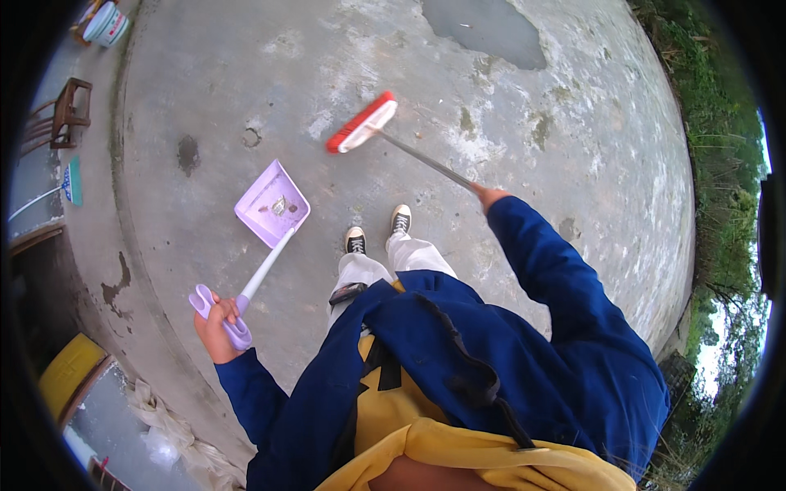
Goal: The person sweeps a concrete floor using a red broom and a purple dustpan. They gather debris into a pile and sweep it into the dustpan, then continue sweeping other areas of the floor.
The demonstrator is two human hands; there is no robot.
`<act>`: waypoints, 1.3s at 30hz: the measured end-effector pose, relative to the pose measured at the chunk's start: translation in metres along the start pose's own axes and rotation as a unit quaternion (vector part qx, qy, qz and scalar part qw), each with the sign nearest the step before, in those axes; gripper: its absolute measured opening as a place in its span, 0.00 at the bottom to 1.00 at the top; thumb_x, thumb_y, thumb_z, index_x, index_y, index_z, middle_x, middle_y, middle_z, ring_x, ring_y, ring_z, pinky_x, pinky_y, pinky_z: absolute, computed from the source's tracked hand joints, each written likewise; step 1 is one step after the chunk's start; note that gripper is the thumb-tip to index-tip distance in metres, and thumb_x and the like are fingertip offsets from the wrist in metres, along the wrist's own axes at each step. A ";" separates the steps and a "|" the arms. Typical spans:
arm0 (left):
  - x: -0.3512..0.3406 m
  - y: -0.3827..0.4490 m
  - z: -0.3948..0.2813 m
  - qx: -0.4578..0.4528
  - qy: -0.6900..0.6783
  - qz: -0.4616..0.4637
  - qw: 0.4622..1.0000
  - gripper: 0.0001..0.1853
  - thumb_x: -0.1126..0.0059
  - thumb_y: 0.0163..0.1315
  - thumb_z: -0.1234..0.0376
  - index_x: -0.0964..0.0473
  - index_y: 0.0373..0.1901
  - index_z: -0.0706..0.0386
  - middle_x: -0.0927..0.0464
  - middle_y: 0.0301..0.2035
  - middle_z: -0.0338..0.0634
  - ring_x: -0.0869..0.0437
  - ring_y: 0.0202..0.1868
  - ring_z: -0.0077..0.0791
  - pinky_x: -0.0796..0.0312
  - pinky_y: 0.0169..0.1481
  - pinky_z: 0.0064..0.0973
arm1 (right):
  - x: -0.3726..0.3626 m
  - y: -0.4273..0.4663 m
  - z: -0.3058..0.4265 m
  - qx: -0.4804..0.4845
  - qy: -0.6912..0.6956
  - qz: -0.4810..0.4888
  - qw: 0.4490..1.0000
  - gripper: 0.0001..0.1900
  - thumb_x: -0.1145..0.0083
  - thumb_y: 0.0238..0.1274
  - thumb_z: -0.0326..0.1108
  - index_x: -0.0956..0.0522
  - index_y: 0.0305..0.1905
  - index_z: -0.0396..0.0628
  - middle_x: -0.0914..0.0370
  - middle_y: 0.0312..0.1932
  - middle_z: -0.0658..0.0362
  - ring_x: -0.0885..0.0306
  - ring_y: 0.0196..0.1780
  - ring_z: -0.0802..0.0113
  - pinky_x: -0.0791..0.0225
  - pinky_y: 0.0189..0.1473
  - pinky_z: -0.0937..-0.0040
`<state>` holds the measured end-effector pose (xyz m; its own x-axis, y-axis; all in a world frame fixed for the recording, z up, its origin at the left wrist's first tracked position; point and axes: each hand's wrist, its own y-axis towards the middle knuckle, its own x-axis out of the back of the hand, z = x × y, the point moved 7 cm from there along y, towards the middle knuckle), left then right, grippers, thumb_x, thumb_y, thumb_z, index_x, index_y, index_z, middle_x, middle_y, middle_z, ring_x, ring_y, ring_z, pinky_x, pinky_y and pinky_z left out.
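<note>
My left hand (220, 325) grips the purple handle of a long-handled dustpan (252, 212). The dustpan's light purple tray is on or just above the concrete, and some debris (279, 205) lies inside it. With my arm stretched forward, my right hand (491, 196) holds the metal pole of a broom (362, 126). The broom head has a white body and red bristles; it is slightly blurred, beyond the dustpan and to its right. I cannot tell whether the bristles touch the ground.
Along the left stand a wooden chair (72, 113), a white bucket (106, 26) and a second, teal-bristled broom (72, 181). A yellow object (72, 371) and a crumpled sheet (178, 429) lie lower left. A puddle (491, 30) is ahead; greenery (724, 159) borders the concrete floor (602, 153) at right.
</note>
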<state>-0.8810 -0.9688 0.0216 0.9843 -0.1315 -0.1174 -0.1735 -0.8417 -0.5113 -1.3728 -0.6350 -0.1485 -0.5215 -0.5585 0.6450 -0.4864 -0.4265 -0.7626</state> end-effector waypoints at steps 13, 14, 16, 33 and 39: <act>-0.080 -0.032 -0.002 -0.007 0.072 -0.008 0.997 0.08 0.53 0.48 0.72 0.36 0.31 0.61 0.39 0.14 0.35 0.39 0.18 0.21 0.41 0.31 0.22 | -0.017 0.183 0.038 0.065 0.086 -0.062 0.992 0.19 0.59 0.64 0.36 0.29 0.59 0.62 0.23 0.47 0.46 0.23 0.50 0.50 0.30 0.49 0.57; -0.086 -0.029 -0.001 0.000 0.074 -0.004 0.997 0.08 0.53 0.48 0.72 0.36 0.31 0.61 0.39 0.15 0.35 0.38 0.18 0.21 0.41 0.31 0.22 | -0.056 0.182 -0.033 0.020 0.147 -0.031 0.988 0.18 0.61 0.67 0.42 0.30 0.60 0.64 0.24 0.50 0.46 0.24 0.51 0.50 0.32 0.52 0.58; -0.092 -0.017 0.008 0.009 0.074 -0.010 0.997 0.08 0.55 0.50 0.73 0.36 0.33 0.62 0.39 0.15 0.36 0.38 0.18 0.21 0.41 0.30 0.22 | -0.110 0.132 -0.175 -0.024 0.120 -0.001 0.992 0.19 0.65 0.69 0.46 0.31 0.61 0.67 0.23 0.50 0.49 0.24 0.51 0.54 0.35 0.55 0.60; -0.159 0.055 -0.008 -0.012 0.062 0.000 0.998 0.04 0.53 0.53 0.73 0.35 0.26 0.64 0.37 0.13 0.38 0.36 0.17 0.24 0.35 0.33 0.27 | -0.060 -0.051 -0.290 -0.215 0.221 -0.120 0.944 0.16 0.47 0.59 0.43 0.22 0.51 0.58 0.20 0.42 0.50 0.21 0.48 0.55 0.30 0.50 0.64; -0.182 0.079 -0.022 -0.012 0.081 -0.016 0.997 0.07 0.52 0.48 0.73 0.34 0.29 0.66 0.37 0.12 0.38 0.34 0.16 0.26 0.34 0.32 0.26 | 0.031 0.138 -0.130 -0.058 0.153 -0.055 0.985 0.21 0.54 0.62 0.37 0.31 0.60 0.64 0.22 0.44 0.48 0.23 0.48 0.49 0.32 0.50 0.58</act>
<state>-1.0730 -1.0224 0.0213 0.9820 -0.1847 0.0388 -0.1422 -0.8594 -0.4912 -1.5475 -0.6184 -0.2277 -0.6389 -0.2647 0.7223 -0.6200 -0.3786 -0.6872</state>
